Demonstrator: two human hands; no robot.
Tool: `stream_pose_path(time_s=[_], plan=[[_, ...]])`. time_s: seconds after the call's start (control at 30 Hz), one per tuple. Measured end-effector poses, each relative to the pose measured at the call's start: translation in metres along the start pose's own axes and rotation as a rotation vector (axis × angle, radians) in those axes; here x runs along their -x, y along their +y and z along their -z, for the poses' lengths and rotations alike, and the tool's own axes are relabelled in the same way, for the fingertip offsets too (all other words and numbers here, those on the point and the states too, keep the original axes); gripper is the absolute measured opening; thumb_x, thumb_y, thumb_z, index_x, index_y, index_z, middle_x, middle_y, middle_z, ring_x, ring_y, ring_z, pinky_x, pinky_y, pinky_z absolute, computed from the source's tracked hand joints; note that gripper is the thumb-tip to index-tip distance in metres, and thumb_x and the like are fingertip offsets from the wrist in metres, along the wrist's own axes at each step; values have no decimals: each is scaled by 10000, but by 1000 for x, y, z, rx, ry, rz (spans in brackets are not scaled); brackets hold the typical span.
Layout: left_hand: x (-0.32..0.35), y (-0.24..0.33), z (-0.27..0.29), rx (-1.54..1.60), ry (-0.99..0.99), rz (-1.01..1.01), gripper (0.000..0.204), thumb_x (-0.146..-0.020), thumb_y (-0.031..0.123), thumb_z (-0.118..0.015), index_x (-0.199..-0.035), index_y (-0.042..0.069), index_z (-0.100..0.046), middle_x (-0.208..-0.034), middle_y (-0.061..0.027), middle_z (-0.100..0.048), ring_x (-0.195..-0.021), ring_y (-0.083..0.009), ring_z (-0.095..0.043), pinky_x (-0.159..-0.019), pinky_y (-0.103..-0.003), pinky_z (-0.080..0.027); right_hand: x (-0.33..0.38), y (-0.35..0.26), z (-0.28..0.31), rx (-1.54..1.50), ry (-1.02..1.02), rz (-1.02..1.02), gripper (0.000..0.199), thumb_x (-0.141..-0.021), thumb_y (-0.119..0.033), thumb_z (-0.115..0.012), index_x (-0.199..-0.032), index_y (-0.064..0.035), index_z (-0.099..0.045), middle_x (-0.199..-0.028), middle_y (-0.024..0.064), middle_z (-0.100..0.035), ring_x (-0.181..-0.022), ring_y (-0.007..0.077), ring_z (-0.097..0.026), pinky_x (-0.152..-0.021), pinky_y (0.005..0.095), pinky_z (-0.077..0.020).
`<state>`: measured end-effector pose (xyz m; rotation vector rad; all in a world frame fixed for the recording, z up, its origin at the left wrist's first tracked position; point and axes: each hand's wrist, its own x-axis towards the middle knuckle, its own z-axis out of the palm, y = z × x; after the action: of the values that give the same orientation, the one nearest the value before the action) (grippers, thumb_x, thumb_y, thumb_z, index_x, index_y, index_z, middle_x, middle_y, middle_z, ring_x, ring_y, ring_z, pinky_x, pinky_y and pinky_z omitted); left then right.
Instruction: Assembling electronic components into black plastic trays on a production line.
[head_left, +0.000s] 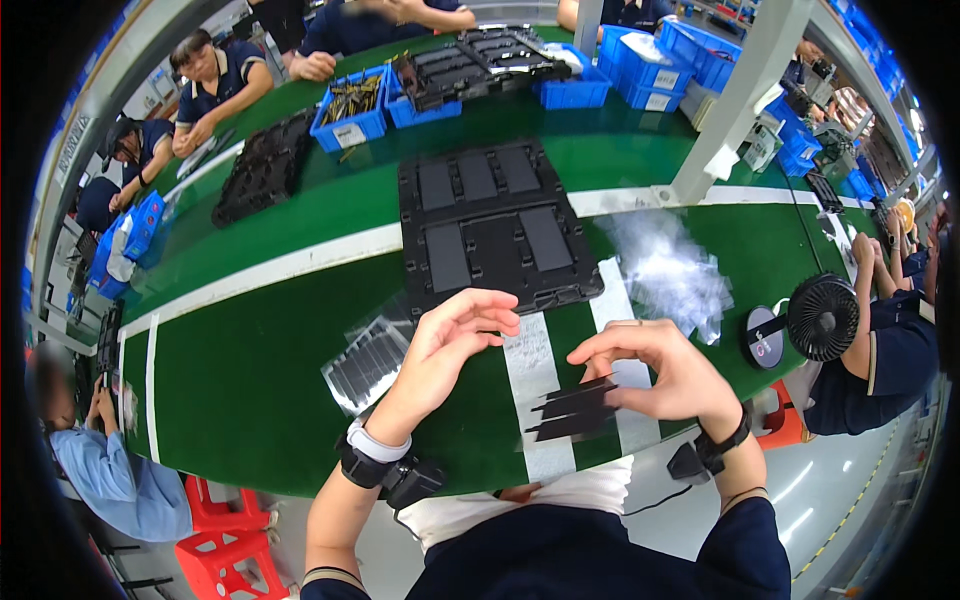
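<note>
My right hand [665, 372] pinches a clear sheet of black strips [568, 410] between thumb and fingers, low over the white bands at the table's near edge. To its left, my left hand [452, 348] is raised with fingers curved and thumb apart, holding nothing. Beside my left wrist lies another stack of clear sheets with black strips [368, 364], partly hidden by that hand. Beyond both hands rests a black plastic frame [487, 211] with several dark rectangular panels set in it.
Crumpled clear film [672, 275] lies right of the frame. A round black fan [823, 317] stands at the right edge. Blue bins [352, 127] and another black frame [265, 165] sit farther back. A grey post [735, 100] rises at back right. Other people work around the table.
</note>
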<state>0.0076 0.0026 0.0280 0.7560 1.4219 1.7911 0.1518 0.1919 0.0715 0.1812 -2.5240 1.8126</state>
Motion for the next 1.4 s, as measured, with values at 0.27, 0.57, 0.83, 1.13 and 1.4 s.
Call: stream_pose_path(time_s=[0.27,0.57,0.83,1.13,1.4], plan=[[-6,-7,4,-109,-111,-115,367,-700,-109,-413,-1027,-3,-543,-919,-54,-573,-892,-131,-554,-819,-269,-437,6,-8,56,266,-476,26,235,-631,37,-662,-859,-17,-645,-809,96,-617,-771,246,-592,-695,315,-469],[-5,-5,-6,-299,-52,-259,444,-747,-24,-606,-1167,-5,-463,-1123,-102,-512,-1030,-173,-527,-836,-296,-456,-44,37,-4,-163,48,71,215,-738,79,-600,-949,39,-583,-902,38,-505,-903,134,-560,-765,234,-500],[-8,-29,8,-218,195,-194,213,-785,36,-631,-970,-44,-561,-978,-100,-600,-884,-155,-593,-717,-257,-511,-56,80,-23,-417,145,26,194,-771,-31,-645,-948,25,-590,-946,48,-591,-864,99,-555,-757,244,-472],[-9,-30,0,-250,197,-181,245,-763,22,-651,-986,-44,-576,-899,-80,-613,-827,-133,-604,-694,-231,-513,-55,82,-18,-516,168,2,159,-804,-73,-621,-933,18,-599,-852,50,-621,-778,99,-582,-719,243,-477],[-5,-30,-10,-372,319,-306,176,-745,9,-661,-905,-44,-613,-859,-74,-611,-751,-106,-602,-604,-200,-520,-50,74,-32,-461,311,79,108,-809,-43,-602,-898,18,-609,-888,56,-612,-834,116,-583,-757,247,-474]])
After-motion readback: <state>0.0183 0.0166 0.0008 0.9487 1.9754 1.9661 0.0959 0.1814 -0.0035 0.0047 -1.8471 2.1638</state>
